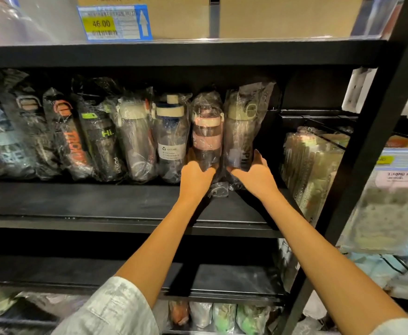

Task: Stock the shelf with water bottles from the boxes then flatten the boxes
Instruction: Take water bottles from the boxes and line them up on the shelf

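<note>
Head view looked forward and down at a black shelf that carried a row of water bottles, each wrapped in clear plastic. Both arms reached up to the right end of that row. The left hand gripped the base of the pink-banded bottle, its fingers curled round the wrapped bottom, and the bottle stood upright on the shelf. The right hand held the lower part of the olive-lidded bottle just beside it, thumb raised along the bottle's right side and fingers curled round the front of the wrapper. The two bottles stood touching, at the right end of the row.

To their left stood the blue-lidded bottle with a white label, then a cream-lidded bottle, a dark bottle with green lettering and one with orange lettering, all leaning slightly to the left. Farther left the row blurred out.

On the shelf above, a price tag with a yellow patch reading 46.00 hung in front of cardboard boxes. Right of the held bottles, flat wrapped packs stood on edge. On the lowest shelf more wrapped goods showed between the arms. A pale sleeve covered the left upper arm.
</note>
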The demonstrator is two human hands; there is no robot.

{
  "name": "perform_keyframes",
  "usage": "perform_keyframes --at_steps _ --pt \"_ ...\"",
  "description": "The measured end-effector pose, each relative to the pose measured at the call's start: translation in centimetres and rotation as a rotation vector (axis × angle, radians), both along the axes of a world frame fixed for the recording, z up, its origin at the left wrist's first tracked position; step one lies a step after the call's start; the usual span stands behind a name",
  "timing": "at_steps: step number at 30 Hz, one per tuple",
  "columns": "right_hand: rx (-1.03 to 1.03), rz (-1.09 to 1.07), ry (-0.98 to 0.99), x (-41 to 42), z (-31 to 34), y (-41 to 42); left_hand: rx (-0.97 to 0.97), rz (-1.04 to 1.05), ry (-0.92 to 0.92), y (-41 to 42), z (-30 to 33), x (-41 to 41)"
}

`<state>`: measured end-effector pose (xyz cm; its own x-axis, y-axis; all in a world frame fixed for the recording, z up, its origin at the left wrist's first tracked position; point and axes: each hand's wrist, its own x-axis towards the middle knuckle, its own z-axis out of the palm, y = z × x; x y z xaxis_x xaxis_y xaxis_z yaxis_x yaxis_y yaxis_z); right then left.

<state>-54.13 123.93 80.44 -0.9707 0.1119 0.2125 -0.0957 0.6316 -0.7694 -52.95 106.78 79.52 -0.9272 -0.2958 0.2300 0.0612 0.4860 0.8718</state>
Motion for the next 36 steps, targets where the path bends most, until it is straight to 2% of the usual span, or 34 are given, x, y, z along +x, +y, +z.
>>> perform_keyframes --at_steps 3,6,11,15,19,23,31,36 --pt "0.336 -0.006 -0.067 2.6 0.4 1.0 -0.172 -0.037 0.043 -0.7 0.5 3.2" --pt "0.491 0.045 -0.025 5.1 0.3 1.2 -0.393 -0.053 0.004 -2.2 0.3 6.2" --pt "0.591 0.274 0.137 9.2 -0.1 -0.9 -0.721 0.058 -0.011 -6.2 -1.4 12.1" --pt "0.576 0.441 0.227 12.4 -1.2 -5.1 -0.858 0.171 -0.073 -10.1 -3.4 17.8" --pt "0.558 0.595 0.328 15.6 -3.2 -11.1 -0.935 0.294 -0.093 -15.1 -6.0 24.0" --pt "0.574 0.761 0.388 19.1 -5.0 -18.7 -0.949 0.403 -0.244 -20.9 -8.7 30.5" --pt "0.581 1.066 0.365 25.8 -10.6 -35.8 -0.830 0.718 -0.489 -32.4 -14.7 43.6" --pt "0.625 1.184 0.356 30.6 -14.7 -45.5 -0.745 0.881 -0.619 -39.1 -17.8 50.5"
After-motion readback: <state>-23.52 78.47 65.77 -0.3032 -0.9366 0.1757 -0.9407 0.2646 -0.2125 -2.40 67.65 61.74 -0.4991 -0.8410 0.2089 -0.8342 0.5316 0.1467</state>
